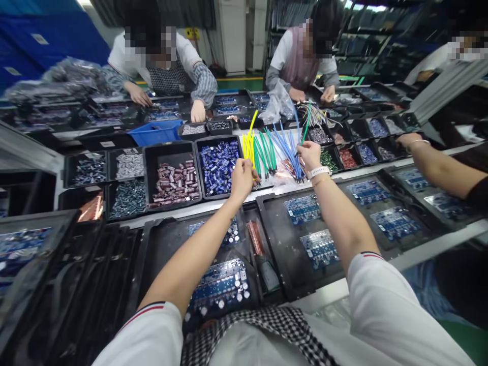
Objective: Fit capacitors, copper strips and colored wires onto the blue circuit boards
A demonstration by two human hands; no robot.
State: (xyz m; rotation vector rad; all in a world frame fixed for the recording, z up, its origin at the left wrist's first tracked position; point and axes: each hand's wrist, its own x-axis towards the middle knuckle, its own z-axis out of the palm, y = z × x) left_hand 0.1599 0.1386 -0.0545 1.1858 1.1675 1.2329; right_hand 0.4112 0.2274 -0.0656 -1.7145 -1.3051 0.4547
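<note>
My left hand [243,179] has its fingers pinched at the lower ends of the yellow wires [248,145]; what lies between the fingertips is hidden. My right hand [310,155] pinches a green wire [306,127], which sticks up from the fingertips. Blue wires [285,150] lie just left of that hand, over a pale surface. Between the yellow and blue bundles are more green wires [266,152]. Below my forearms, blue circuit boards sit in black trays: one populated board [221,284] at the left and a sparser one [319,248] at the right.
Left of the wires stand black bins of blue capacitors [219,168] and brown capacitors [177,183]. A blue bin [156,133] is behind them. Small part bins [347,157] stand at the right. Two people work opposite; another person's hand [409,142] reaches in from the right.
</note>
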